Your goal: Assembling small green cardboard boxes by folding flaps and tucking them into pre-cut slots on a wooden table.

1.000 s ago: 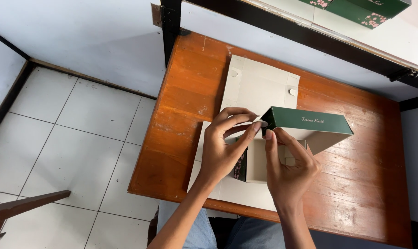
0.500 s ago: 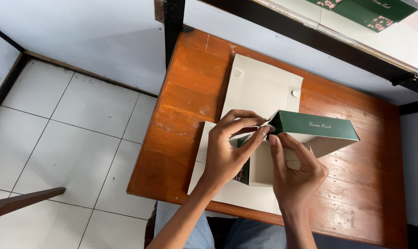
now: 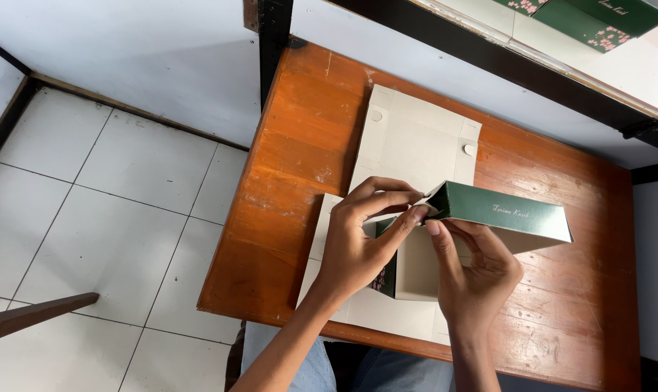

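Note:
A half-folded dark green cardboard box (image 3: 507, 210) with a pale inside is held above a small wooden table (image 3: 300, 152). My left hand (image 3: 362, 236) pinches the box's near left corner with fingers and thumb. Under the same corner, my right hand (image 3: 478, 272) presses up with its fingertips against the fold. Both hands grip the box. A flat, unfolded pale cardboard blank (image 3: 416, 141) lies on the table beyond the hands, and another pale sheet (image 3: 329, 239) lies beneath them.
White floor tiles (image 3: 97, 210) lie left of the table. A black metal post (image 3: 274, 40) and a black rail run along the table's far side. More green boxes (image 3: 597, 18) rest on a shelf at top right. A brown wooden bar (image 3: 31, 316) pokes in at lower left.
The hands and box have shifted slightly right and the box's green panel has tilted as the corner fold is pressed tighter. The flat blanks have not moved.

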